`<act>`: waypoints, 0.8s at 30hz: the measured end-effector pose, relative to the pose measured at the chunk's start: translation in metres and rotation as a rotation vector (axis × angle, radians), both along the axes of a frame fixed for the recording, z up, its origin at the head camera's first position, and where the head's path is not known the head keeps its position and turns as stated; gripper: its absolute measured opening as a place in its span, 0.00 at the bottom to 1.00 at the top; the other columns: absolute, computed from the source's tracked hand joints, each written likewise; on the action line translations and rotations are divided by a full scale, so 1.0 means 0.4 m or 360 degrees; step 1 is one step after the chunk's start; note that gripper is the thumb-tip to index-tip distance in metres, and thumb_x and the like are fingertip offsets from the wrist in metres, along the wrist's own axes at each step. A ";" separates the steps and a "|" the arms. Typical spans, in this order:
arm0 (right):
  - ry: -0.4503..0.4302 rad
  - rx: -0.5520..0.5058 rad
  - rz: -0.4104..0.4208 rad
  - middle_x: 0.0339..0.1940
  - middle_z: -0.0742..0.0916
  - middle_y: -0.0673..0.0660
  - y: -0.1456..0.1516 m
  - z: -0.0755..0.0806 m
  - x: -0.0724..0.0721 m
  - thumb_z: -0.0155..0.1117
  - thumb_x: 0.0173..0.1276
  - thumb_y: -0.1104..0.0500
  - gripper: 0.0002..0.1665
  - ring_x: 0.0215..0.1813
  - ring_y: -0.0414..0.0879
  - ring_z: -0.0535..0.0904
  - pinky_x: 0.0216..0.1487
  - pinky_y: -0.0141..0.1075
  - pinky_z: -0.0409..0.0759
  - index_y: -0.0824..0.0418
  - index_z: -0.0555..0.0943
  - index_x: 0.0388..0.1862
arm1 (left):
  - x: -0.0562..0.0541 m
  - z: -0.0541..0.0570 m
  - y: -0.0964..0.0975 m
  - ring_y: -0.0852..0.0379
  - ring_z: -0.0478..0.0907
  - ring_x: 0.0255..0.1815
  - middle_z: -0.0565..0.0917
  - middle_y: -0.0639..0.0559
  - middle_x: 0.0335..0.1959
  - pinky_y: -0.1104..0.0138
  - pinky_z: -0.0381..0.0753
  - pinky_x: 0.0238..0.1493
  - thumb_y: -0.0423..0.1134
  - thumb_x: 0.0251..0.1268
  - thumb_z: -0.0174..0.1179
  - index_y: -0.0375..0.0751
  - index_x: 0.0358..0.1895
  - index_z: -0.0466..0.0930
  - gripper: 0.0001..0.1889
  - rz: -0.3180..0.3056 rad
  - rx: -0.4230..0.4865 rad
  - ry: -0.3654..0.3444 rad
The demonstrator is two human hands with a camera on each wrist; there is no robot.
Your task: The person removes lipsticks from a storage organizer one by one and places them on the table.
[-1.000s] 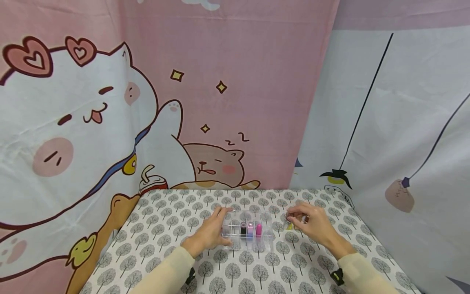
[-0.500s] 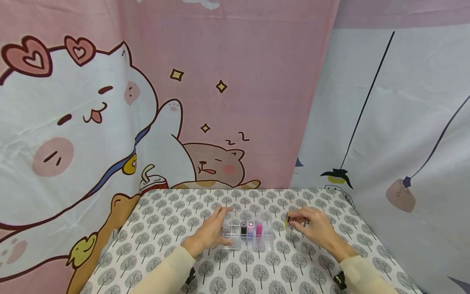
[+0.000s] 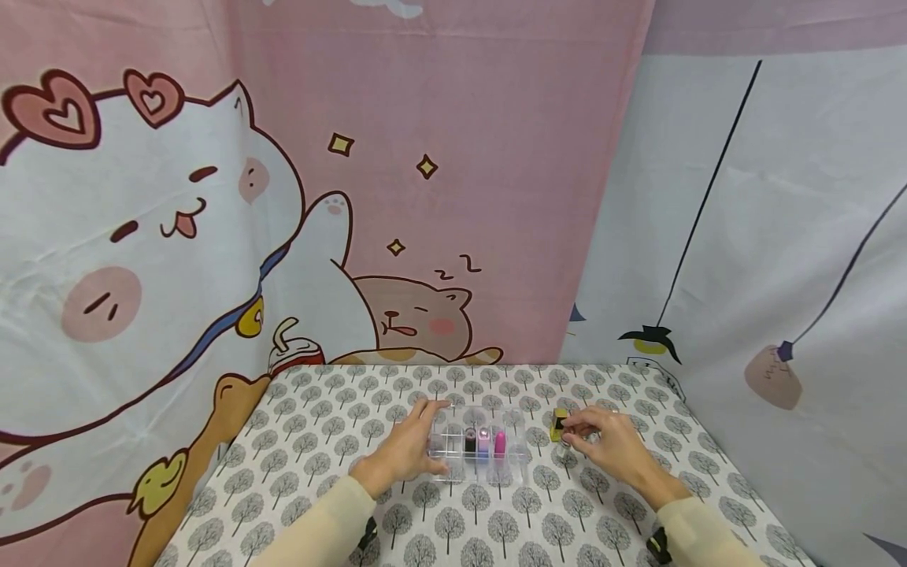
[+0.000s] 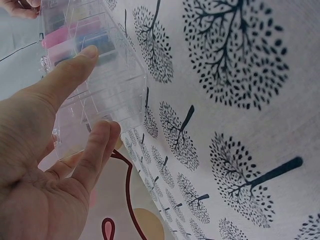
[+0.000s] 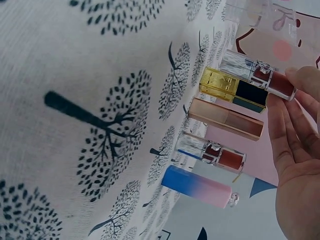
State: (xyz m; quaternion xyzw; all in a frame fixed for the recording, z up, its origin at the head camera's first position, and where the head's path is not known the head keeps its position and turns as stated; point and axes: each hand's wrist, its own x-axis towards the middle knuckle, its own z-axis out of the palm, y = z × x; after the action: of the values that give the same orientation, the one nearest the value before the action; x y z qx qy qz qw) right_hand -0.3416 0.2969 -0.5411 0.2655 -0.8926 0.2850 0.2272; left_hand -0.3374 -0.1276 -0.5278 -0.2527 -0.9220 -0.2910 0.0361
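My left hand (image 3: 405, 447) grips the left end of a clear divided organizer box (image 3: 523, 465), its thumb and fingers spread across the two sides. Inside the box stand a dark tube (image 3: 471, 441), a pink-and-blue lipstick (image 3: 484, 442) and a bright pink lipstick (image 3: 499, 443). To the right, my right hand (image 3: 605, 441) pinches a clear lip gloss tube (image 5: 260, 74) with dark red in it, between thumb and fingers. Right beside that tube is a gold-and-black lipstick (image 5: 232, 89), standing on the cloth.
In the right wrist view, a rose-gold lipstick tube (image 5: 225, 119), another clear lip gloss (image 5: 212, 151) and a blue-to-pink lipstick (image 5: 197, 186) stand in a row. A tree-print cloth (image 3: 453, 528) covers the table, which ends at a cartoon curtain (image 3: 524, 197).
My right hand has drawn slightly right and toward me, with the clear lip gloss tube at its fingertips. The gold-and-black lipstick now shows more fully. My left hand and the box have stayed put.
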 end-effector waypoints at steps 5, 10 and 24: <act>-0.0021 0.0003 -0.0002 0.46 0.97 0.49 0.003 -0.006 -0.001 0.89 0.66 0.66 0.16 0.43 0.36 0.92 0.47 0.42 0.98 0.59 0.96 0.52 | 0.001 0.000 -0.001 0.67 0.74 0.37 0.75 0.45 0.72 0.69 0.86 0.39 0.41 0.50 0.95 0.50 0.92 0.63 0.65 -0.0005 0.0007 0.0003; -0.0054 -0.0002 0.0002 0.47 0.97 0.49 0.009 -0.013 -0.002 0.88 0.67 0.65 0.15 0.42 0.35 0.92 0.48 0.39 0.97 0.58 0.96 0.52 | 0.002 -0.003 -0.002 0.67 0.74 0.37 0.75 0.45 0.72 0.70 0.85 0.39 0.41 0.49 0.95 0.50 0.92 0.63 0.65 -0.0006 0.0004 0.0000; -0.0030 -0.0017 0.0029 0.47 0.97 0.51 0.008 -0.026 -0.011 0.91 0.64 0.66 0.18 0.42 0.29 0.90 0.45 0.37 0.97 0.58 0.96 0.52 | 0.004 0.003 0.002 0.67 0.74 0.37 0.75 0.44 0.73 0.70 0.85 0.38 0.41 0.49 0.96 0.50 0.92 0.63 0.66 0.0011 0.0001 -0.0009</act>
State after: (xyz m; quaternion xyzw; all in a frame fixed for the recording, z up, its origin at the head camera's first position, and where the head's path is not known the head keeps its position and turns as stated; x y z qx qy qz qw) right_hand -0.3460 0.3000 -0.5515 0.2698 -0.8907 0.2942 0.2175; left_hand -0.3359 -0.1269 -0.5266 -0.2488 -0.9229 -0.2918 0.0346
